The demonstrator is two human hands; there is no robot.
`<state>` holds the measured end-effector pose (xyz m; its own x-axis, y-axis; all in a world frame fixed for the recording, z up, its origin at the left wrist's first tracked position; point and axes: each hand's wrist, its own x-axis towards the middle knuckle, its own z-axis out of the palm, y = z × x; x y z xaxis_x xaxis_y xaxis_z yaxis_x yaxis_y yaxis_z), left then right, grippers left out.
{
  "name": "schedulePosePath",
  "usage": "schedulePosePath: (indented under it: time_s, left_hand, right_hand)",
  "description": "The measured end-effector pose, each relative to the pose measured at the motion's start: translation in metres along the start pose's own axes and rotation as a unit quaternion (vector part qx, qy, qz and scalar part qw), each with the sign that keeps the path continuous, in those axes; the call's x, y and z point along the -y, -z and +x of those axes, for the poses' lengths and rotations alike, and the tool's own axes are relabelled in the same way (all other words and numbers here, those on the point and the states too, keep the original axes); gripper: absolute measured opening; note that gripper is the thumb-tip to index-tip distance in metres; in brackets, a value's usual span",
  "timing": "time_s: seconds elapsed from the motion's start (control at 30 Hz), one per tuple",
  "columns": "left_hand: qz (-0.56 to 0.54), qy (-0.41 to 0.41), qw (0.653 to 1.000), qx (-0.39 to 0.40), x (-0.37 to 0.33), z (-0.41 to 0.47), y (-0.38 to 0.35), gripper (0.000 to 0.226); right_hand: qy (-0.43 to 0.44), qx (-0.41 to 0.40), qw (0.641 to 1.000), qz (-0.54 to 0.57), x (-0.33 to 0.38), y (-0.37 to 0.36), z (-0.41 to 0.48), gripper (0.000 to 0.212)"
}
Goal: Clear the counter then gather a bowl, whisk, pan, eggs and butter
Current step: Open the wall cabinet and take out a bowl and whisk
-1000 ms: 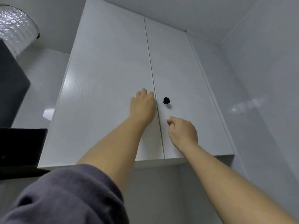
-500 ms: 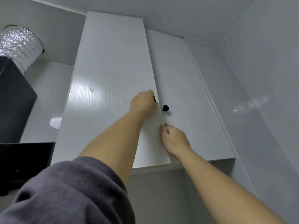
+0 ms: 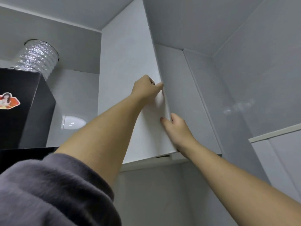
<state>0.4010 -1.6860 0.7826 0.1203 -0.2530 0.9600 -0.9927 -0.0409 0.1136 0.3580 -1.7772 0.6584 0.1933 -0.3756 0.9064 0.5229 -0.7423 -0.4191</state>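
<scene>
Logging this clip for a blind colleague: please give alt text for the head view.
Both hands pull open the left door of a white wall cabinet: the left hand grips its edge higher up, the right hand lower down. A black range hood with a foil duct stands left.

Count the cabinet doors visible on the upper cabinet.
2. The left door is swung open, with the left hand and right hand on its free edge. The right door is shut behind it.

Both your bare arms reached up toward the cabinet door (image 3: 128,79). Your left hand (image 3: 146,90) curled over its free edge higher up; your right hand (image 3: 177,128) gripped that edge lower, thumb on the door's front.
</scene>
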Motion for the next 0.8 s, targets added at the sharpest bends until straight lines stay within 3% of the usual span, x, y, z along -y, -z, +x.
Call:
schedulePosePath:
  time_s: [0.1,0.23,0.6,0.8]
  left_hand:
    - [-0.007,0.03,1.0,-0.001,-0.008,-0.011,0.033,0.035]
    - [0.01,0.067,0.998,0.001,-0.02,-0.028,0.076,0.058]
    - [0.134,0.108,0.985,-0.026,-0.024,-0.06,0.167,0.043]
    - [0.21,0.109,0.971,-0.035,-0.019,-0.063,0.163,0.033]
  right_hand:
    - [-0.002,0.052,0.998,0.025,0.029,-0.01,-0.018,0.009]
    - [0.016,0.096,0.995,0.001,0.064,-0.025,-0.041,0.009]
    - [0.058,0.191,0.979,-0.04,0.124,-0.083,-0.093,0.035]
    - [0.05,0.23,0.972,0.003,0.116,-0.082,-0.091,0.045]
